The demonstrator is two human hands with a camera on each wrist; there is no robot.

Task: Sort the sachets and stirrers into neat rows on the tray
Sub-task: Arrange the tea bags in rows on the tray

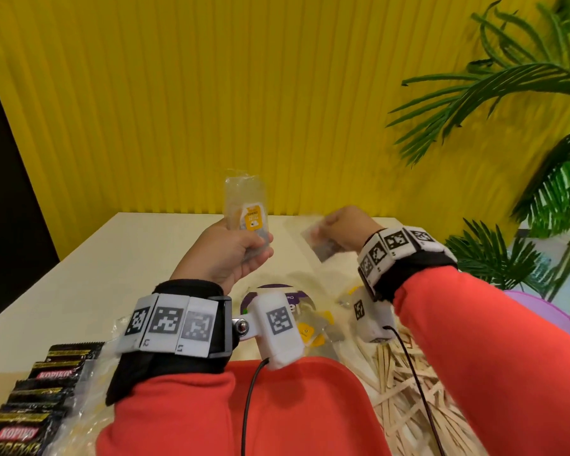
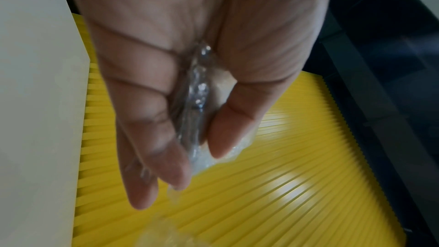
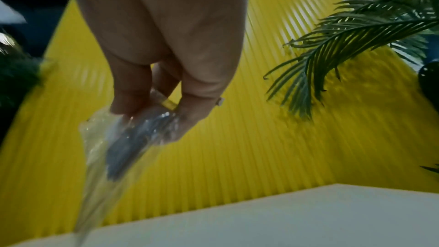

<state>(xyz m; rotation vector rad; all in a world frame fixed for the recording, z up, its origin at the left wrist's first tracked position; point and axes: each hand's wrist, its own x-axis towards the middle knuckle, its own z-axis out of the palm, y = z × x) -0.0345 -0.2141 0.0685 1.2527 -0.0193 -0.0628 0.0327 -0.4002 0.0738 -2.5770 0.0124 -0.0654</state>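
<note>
1. The left hand (image 1: pixel 231 255) is raised above the table (image 1: pixel 79 284), its fingers (image 2: pixel 152 138) and thumb curled round a clear-wrapped sachet pack (image 1: pixel 246 209) with a yellow label; the label text is too small to read.
2. In the left wrist view the wrapper shows only as a shiny strip squeezed between thumb and fingers, its contents hidden.
3. The right hand (image 1: pixel 346 228) is also raised, pinching a second clear packet (image 1: pixel 323 245). It is motion-blurred in both views, so what is inside cannot be made out beyond a grey shape.
4. The red tray (image 1: pixel 310 406) lies nearest the person, largely covered by the red sleeves and cut off at the bottom edge.
5. Wooden stirrers (image 1: pixel 405 383) lie in a loose heap right of the tray, partly behind the right arm.
6. Dark coffee sachets (image 1: pixel 37 399) lie overlapping at lower left, cut off by the frame.
7. More yellow-labelled sachets (image 1: pixel 313 330) lie beyond the tray, partly hidden by the wrist cameras.
</note>
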